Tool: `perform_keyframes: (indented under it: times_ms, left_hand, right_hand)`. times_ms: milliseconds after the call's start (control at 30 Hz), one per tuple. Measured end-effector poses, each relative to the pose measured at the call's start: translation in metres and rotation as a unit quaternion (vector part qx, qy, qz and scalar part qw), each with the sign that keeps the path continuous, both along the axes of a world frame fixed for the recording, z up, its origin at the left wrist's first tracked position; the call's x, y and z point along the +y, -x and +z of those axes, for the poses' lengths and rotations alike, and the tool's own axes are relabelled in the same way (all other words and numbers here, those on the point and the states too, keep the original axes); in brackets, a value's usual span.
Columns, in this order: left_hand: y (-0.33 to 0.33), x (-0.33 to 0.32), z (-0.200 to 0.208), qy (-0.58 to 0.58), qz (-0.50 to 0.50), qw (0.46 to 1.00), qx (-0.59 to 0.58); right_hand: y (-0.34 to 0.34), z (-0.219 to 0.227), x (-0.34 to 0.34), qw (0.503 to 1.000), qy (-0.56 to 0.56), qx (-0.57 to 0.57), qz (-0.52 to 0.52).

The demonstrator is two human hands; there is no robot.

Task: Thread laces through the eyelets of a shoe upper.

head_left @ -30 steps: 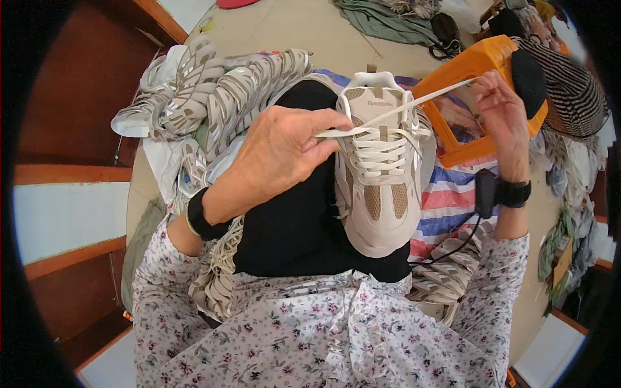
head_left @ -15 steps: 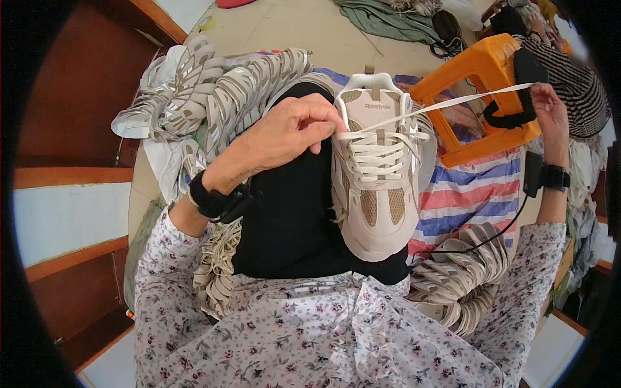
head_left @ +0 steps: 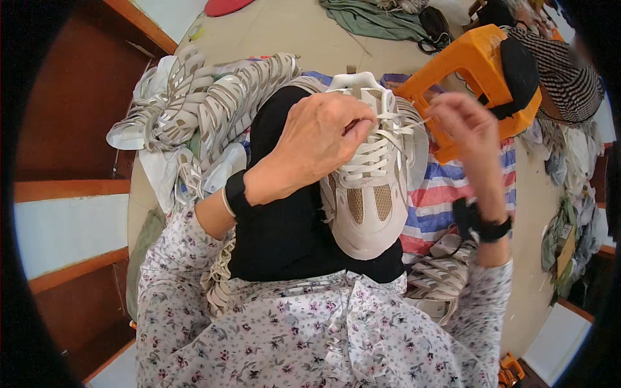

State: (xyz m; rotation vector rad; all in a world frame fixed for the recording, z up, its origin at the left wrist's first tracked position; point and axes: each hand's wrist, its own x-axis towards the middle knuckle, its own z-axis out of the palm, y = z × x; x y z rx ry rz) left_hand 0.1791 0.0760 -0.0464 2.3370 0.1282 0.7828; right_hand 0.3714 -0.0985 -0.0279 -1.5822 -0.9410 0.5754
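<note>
A beige and white sneaker (head_left: 369,223) rests on my black-covered lap, toe toward me, with brown mesh panels on the toe. Cream shoelaces (head_left: 365,161) cross its front in several rows. My left hand (head_left: 317,142) is closed over the tongue and upper eyelets, thumb and fingers pinching a lace there; it hides much of the tongue. To the right of the shoe, my right hand (head_left: 469,126) is raised and smeared by motion, its fingers bent near a short stretch of lace by the right eyelets. Whether it grips that lace cannot be made out.
Stacked beige shoe uppers (head_left: 223,100) lie at the far left, and more (head_left: 440,281) at my right side. An orange plastic stool (head_left: 446,64) stands beyond my right hand on a striped sheet (head_left: 433,220). A person in a striped top (head_left: 563,71) sits at the far right.
My right hand has come inward and toward the shoe; the long lace it held stretched out to the right is no longer taut. My left hand has shifted right, over the tongue.
</note>
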Motion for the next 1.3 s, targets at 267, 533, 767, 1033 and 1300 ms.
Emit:
perform_keyframes:
  times_ms: [267,533,767,1033,1300]
  left_hand:
    - [-0.023,-0.004,-0.001,0.020,0.034,0.996,0.075]
    - [-0.027,0.000,0.010,0.053,-0.001,0.985,0.165]
    - [-0.024,0.005,0.004,0.023,-0.010,0.991,0.130]
    - [0.004,0.013,0.010,-0.009,0.138,0.990,0.038]
    - [0.026,0.025,0.001,0.078,0.178,0.978,0.079]
  right_hand:
    - [0.048,-0.053,0.003,0.980,-0.041,0.185,-0.060]
    - [0.067,-0.072,0.012,0.968,-0.064,0.224,-0.094]
    - [0.084,-0.066,0.018,0.977,-0.098,0.118,-0.148]
    - [0.081,-0.056,0.014,0.982,-0.087,-0.104,-0.135]
    - [0.072,-0.040,0.017,0.978,-0.048,-0.177,-0.095]
